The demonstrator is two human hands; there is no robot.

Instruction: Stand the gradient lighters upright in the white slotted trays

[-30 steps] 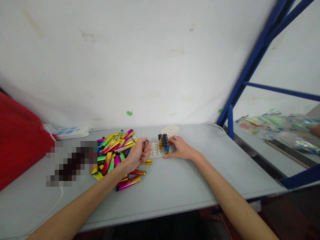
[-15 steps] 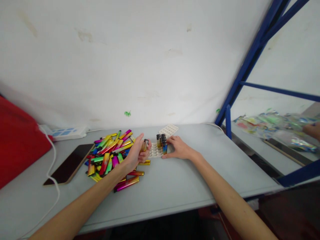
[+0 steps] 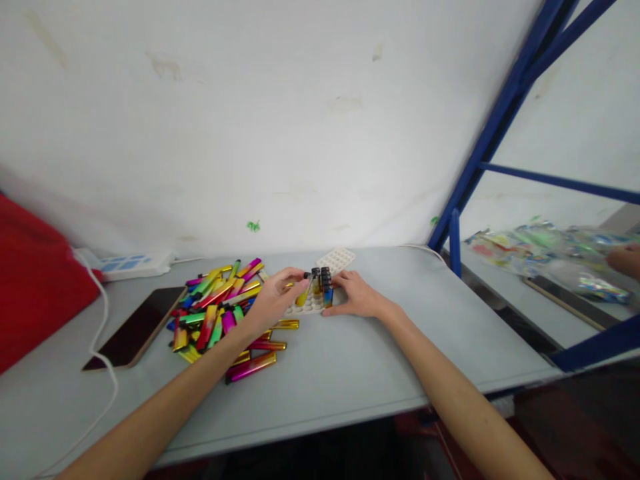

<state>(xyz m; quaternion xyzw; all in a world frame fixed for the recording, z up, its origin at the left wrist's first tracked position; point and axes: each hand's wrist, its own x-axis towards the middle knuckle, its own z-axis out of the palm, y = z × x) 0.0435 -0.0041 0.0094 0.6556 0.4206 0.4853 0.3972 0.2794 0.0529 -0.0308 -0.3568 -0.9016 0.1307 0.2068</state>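
Note:
My left hand (image 3: pixel 277 297) is closed on a yellow lighter (image 3: pixel 302 295), held tilted with its black top up, over a white tray with round holes (image 3: pixel 314 309). Several lighters with black tops (image 3: pixel 327 293) stand upright in rows at the tray's right end. My right hand (image 3: pixel 357 295) curves around that end, thumb at the near corner and fingers on the far side, partly hidden by the lighters. Left of the tray, a heap of colourful shiny lighters (image 3: pixel 215 319) lies partly behind my left wrist.
A second white holed tray (image 3: pixel 337 259) lies near the wall. At the left are a dark phone-like slab (image 3: pixel 137 327), a power strip (image 3: pixel 135 265), a white cable (image 3: pixel 106 313) and a red cloth (image 3: pixel 40 287). Beyond the blue frame (image 3: pixel 455 250), another person's hand (image 3: pixel 625 260) is near plastic-wrapped items (image 3: pixel 560 250).
My left hand has moved right from beside the heap to the tray, bringing the lighter close to the standing ones. My right hand stays in place.

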